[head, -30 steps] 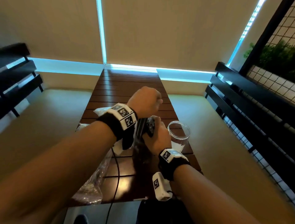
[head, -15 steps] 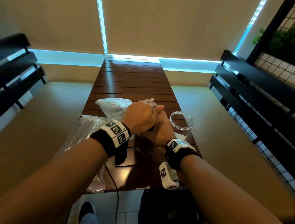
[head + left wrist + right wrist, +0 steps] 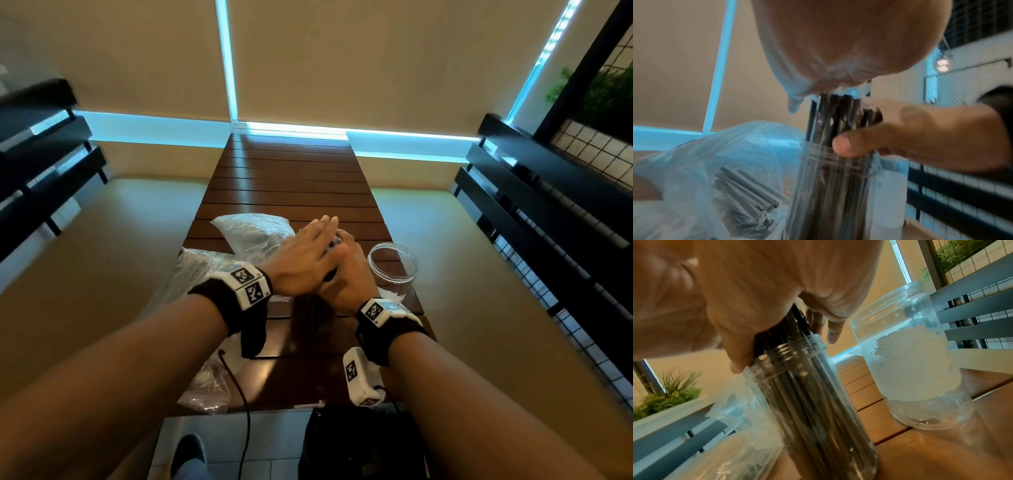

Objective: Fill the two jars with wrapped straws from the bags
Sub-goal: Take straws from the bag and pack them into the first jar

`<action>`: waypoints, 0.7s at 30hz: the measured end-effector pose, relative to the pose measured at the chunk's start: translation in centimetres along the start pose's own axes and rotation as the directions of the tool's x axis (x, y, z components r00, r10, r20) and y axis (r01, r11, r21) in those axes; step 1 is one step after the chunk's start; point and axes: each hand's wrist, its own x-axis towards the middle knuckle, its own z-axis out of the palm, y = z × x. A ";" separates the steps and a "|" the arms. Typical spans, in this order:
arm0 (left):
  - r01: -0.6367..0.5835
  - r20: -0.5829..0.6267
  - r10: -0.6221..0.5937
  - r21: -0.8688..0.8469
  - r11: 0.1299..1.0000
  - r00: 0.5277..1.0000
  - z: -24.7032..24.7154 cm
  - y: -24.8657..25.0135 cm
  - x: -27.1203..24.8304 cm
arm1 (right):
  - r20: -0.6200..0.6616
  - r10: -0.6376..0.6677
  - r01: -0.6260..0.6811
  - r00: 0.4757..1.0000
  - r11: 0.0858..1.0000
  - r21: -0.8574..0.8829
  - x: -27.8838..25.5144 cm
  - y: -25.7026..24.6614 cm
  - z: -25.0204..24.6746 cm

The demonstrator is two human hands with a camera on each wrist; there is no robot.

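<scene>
A clear jar (image 3: 818, 402) packed with dark wrapped straws (image 3: 838, 116) stands on the slatted wooden table (image 3: 291, 178). My left hand (image 3: 305, 250) lies flat with straight fingers, its palm (image 3: 838, 48) pressing on the straw tops. My right hand (image 3: 346, 274) grips the straw bundle just above the jar's mouth, with the thumb (image 3: 846, 146) in front. A second clear jar (image 3: 392, 265) stands empty to the right, a white label patch (image 3: 910, 366) on its wall. Two clear plastic bags (image 3: 253, 233) lie to the left; one still holds straws (image 3: 748, 191).
The nearer bag (image 3: 202, 377) hangs toward the table's front edge. A black cable (image 3: 239, 394) runs down from my left wrist. Cushioned benches flank the table, with black slatted backs (image 3: 548, 205) behind them. A dark bag (image 3: 359, 445) sits below the table's front edge.
My left hand, a fist above the straws a second ago, has come down and flattened onto their tops. The right hand has kept its grip on the bundle.
</scene>
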 end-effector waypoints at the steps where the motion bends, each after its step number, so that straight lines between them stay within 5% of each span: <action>1: -0.004 -0.074 -0.007 -0.141 0.990 0.997 -0.9 -0.4 -0.3 | 0.015 0.042 -0.042 0.999 0.999 0.022 -0.1 -0.4 -0.3; 4: 0.084 -0.218 -0.151 -0.290 0.953 0.964 -3.7 -3.0 -1.7 | -0.022 0.040 -0.042 0.999 0.997 -0.064 -0.4 -1.3 -0.8; 7: 0.263 -0.004 -0.266 0.153 0.952 0.964 -4.0 -5.5 -3.2 | -0.214 -0.084 0.043 0.973 0.981 -0.188 -0.5 -3.3 -0.8; 9: 0.317 0.007 -0.343 0.367 0.875 0.939 -2.9 -6.4 -3.6 | -0.343 -0.279 0.192 0.897 0.945 -0.265 -0.4 -5.4 -0.8; 10: 0.348 -0.021 -0.366 0.362 0.864 0.930 -2.2 -7.0 -3.6 | -0.336 -0.382 0.278 0.861 0.907 -0.317 -0.4 -6.5 -0.4; 12: 0.375 -0.093 -0.365 0.319 0.870 0.926 -1.6 -8.0 -3.2 | -0.131 -0.493 0.425 0.860 0.835 -0.349 -0.2 -8.2 0.8; 16: 0.460 -0.288 -0.407 0.144 0.876 0.867 -3.0 -8.4 -2.3 | 0.371 -0.297 0.440 0.880 0.804 -0.400 -0.3 -9.9 4.1; 18: 0.457 -0.373 -0.392 0.100 0.884 0.841 -4.1 -8.3 -1.9 | 0.422 -0.204 0.381 0.883 0.836 -0.394 -0.5 -10.1 5.7; 21: 0.379 -0.450 -0.303 0.088 0.921 0.840 -5.9 -8.5 -1.7 | 0.265 -0.013 0.071 0.964 0.975 -0.209 0.3 -9.9 7.9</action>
